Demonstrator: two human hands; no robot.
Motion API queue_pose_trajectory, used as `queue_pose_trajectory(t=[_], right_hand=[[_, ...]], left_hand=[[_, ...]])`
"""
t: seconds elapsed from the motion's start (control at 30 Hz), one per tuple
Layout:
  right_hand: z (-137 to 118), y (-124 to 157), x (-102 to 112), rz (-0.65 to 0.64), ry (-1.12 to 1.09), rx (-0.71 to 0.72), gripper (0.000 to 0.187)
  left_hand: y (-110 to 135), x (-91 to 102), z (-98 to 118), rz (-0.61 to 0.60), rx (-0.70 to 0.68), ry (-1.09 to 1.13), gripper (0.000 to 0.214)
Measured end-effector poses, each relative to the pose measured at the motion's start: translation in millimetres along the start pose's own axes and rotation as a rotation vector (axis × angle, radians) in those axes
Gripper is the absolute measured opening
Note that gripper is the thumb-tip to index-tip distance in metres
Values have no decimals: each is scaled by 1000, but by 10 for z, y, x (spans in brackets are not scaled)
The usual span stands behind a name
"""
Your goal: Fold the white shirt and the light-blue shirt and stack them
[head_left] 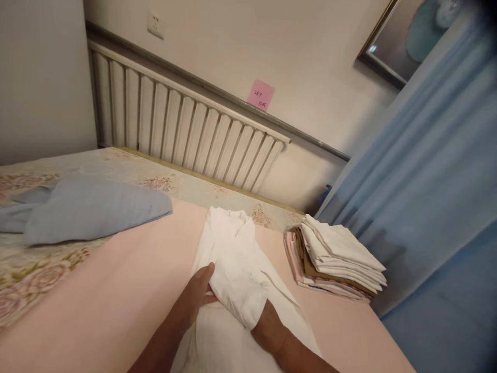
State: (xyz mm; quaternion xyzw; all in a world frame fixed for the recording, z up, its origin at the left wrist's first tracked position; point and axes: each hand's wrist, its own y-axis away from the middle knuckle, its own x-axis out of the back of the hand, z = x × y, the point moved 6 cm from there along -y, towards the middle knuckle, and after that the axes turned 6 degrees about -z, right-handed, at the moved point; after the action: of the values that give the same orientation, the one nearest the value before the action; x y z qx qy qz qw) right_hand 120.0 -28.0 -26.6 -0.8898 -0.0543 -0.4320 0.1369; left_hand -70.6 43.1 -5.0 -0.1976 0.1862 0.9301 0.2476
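A white shirt-like garment (236, 254) lies lengthwise on the bed in front of me, its neckline at the far end and its sides folded inward. My left hand (204, 287) pinches the left edge of a folded flap, thumb on top and fingers beneath. Cloth covers the fingers of my right hand (267, 324), which reaches under the flap from the right; whether they grip is hidden. The lower part of the garment spreads toward me, under my forearms.
Folded clothes (337, 259) form a stack at the right. A blue-grey garment (97, 207) lies at the left, partly over the pink sheet (147, 264). Behind the bed stand a radiator (186, 124) and, at the right, a blue curtain (427, 181).
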Motion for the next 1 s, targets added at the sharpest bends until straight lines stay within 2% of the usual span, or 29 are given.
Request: queue_pose_trajectory(t=[0.13,0.23,0.3,0.37,0.43,0.5,0.63,0.77,0.87,1.0], right_hand=[[-126,155,36,-4,77,17,47],[-135,297,145,1,150,45,35],[-61,309,306,19,172,38,27],[81,187,578,104,202,-20,27],[267,-79,899,207,252,-112,28],[458,-472,1138,210,303,-164,29],[796,-1345,1339,151,350,-134,29],[1024,-2053,1289,116,390,-60,36],[1119,-2468,1159,17,432,19,44],[1281,-2862,1017,-170,497,52,31]], left_hand=[[-76,96,-91,136,42,-151,57],[-135,122,-132,170,11,-290,45],[-134,108,-135,168,7,-341,39],[-103,83,-113,160,13,-361,37],[-65,63,-79,160,19,-382,36],[-43,55,-52,165,18,-400,35],[-67,87,-75,187,33,-399,31],[-126,140,-151,205,37,-370,28],[-169,187,-232,220,57,-345,27],[-222,222,-322,191,70,-327,30]])
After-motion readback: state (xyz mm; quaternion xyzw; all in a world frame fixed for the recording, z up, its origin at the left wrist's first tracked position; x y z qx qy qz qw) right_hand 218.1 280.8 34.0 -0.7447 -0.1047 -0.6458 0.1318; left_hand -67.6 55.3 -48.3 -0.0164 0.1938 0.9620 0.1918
